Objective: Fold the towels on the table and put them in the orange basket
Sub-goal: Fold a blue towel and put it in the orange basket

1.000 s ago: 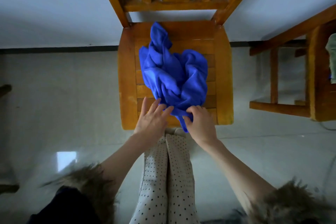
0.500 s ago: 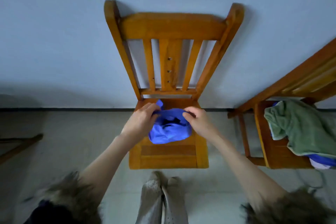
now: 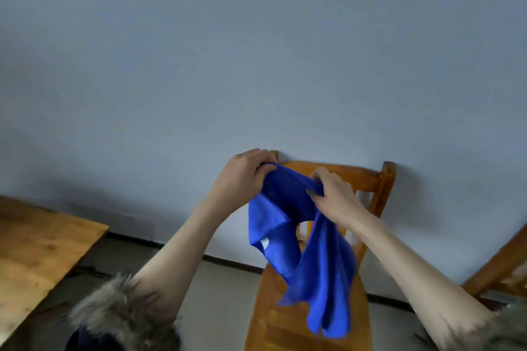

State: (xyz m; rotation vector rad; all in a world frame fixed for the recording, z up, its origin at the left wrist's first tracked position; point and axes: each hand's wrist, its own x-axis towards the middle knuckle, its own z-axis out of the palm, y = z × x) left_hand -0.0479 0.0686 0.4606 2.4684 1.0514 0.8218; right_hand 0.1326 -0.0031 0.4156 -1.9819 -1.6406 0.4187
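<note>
A blue towel [image 3: 313,259] hangs in the air in front of a wooden chair [image 3: 302,328]. My left hand [image 3: 242,177] grips the towel's top edge at its left end. My right hand [image 3: 333,196] grips the same edge a short way to the right. Below my hands the cloth droops in loose folds over the chair's seat, with a small white label showing on its left fold. No orange basket is in view.
A wooden table [image 3: 37,251] fills the lower left corner. Part of a second wooden chair [image 3: 502,262] shows at the right edge. A pale blue wall lies behind, with a grey floor [image 3: 225,302] below it.
Both hands have lifted the blue towel off the chair seat and raised it in front of the backrest. The view has tilted upward, and the green towel on the right chair has left the frame.
</note>
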